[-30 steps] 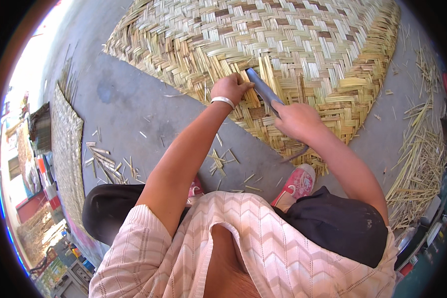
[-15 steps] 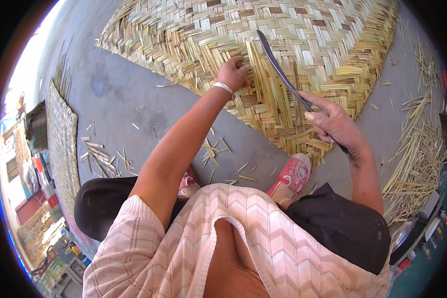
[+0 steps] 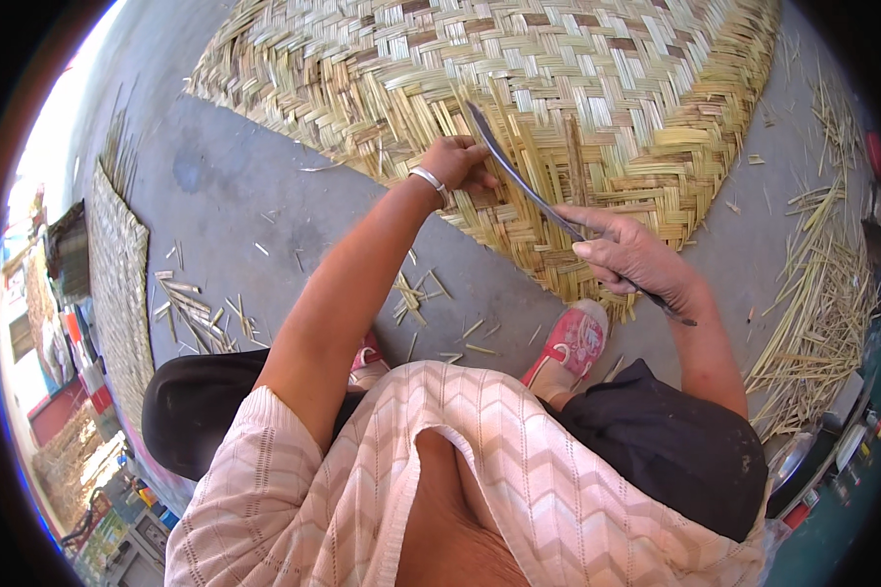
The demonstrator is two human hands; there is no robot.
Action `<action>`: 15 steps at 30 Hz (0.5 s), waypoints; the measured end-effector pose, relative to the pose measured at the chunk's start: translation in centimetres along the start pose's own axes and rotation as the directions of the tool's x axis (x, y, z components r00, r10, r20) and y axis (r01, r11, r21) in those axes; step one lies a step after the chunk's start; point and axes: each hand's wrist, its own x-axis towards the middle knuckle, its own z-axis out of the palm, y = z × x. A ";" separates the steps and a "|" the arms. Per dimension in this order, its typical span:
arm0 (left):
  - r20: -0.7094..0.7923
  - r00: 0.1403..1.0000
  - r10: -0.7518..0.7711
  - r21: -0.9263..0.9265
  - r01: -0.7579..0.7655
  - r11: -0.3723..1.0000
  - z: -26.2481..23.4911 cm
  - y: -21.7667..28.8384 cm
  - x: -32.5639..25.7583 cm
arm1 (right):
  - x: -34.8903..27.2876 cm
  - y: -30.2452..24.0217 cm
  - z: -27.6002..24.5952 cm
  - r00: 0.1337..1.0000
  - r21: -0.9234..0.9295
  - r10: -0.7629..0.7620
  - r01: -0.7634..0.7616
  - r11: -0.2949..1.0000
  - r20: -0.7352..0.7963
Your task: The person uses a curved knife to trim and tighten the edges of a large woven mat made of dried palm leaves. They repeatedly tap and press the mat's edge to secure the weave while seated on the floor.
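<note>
Scraps of split cane point(image 3: 191, 313) lie strewn on the grey floor point(image 3: 255, 186) at the far left, beside a second woven panel point(image 3: 117, 284) stood on edge. Further in, the left hand point(image 3: 455, 161), a pale bangle point(image 3: 428, 180) at its wrist, presses down on the near edge of the big woven mat point(image 3: 558, 88), its fingers curled onto the strips there — whether they pinch a single strip I cannot tell. Just to its right runs the long dark blade point(image 3: 519, 176), its axis slanting from the tip beside the left hand down and rightward into the right hand point(image 3: 636, 259), whose fingers are clenched round the handle. So the left hand is nearer the tip, the right holds the grip. Below sit red shoes point(image 3: 570, 344); loose cane point(image 3: 817, 303) is heaped at right.
</note>
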 end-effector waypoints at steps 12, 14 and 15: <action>-0.282 0.951 0.126 -0.083 -0.155 0.984 2.0 -1.5 -0.6 | 3.8 0.0 -1.1 0.980 -0.323 0.147 -0.184 0.928 -0.134; -0.285 0.948 0.142 -0.093 -0.175 0.980 1.6 -1.8 -0.9 | 4.7 -0.5 -1.5 0.990 -0.548 0.069 -0.127 0.826 -0.126; -0.271 0.950 0.153 -0.085 -0.182 0.980 1.4 -1.9 -1.0 | 5.1 -0.9 -1.6 0.993 -0.647 0.031 -0.099 0.756 -0.116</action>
